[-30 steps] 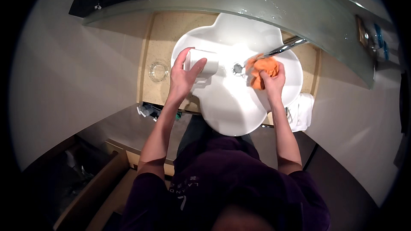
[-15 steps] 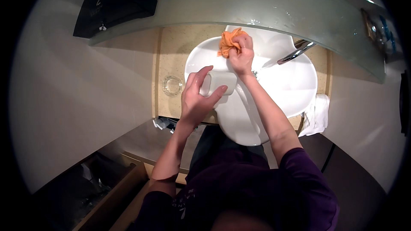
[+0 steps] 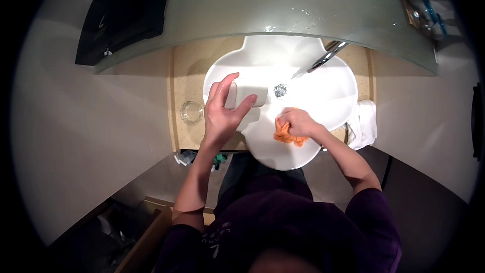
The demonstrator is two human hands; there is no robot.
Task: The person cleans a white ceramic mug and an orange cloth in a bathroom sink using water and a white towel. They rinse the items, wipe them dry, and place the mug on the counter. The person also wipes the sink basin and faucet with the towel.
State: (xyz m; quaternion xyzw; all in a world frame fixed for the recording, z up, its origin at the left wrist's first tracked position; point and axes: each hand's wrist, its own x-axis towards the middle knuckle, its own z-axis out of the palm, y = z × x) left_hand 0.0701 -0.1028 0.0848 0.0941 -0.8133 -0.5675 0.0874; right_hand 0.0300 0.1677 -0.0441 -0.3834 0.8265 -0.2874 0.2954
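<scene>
Over the left side of the white sink [image 3: 275,154], my left hand [image 3: 221,114] grips a white cup [image 3: 255,92] between thumb and fingers. The cup lies on its side in the air, tilted away from the hand. My right hand [image 3: 301,123] is closed round a crumpled orange cloth [image 3: 289,137] and presses it against the basin's near, narrower part. Behind that hand, the metal drain [image 3: 281,90] shows in the bowl. From the chrome faucet [image 3: 328,56], water seems to run down toward the drain.
A clear glass dish [image 3: 191,112] stands on the beige counter [image 3: 176,83] at left. White towels [image 3: 362,124] hang at the right edge. Over the far side spans a frosted glass shelf [image 3: 227,7] bearing a black box [image 3: 129,15]. A wooden drawer [image 3: 146,235] is open at lower left.
My right hand has brought the orange cloth from the sink's far rim to its near part. My left hand still holds the cup, nearly unmoved. The view has shifted slightly.
</scene>
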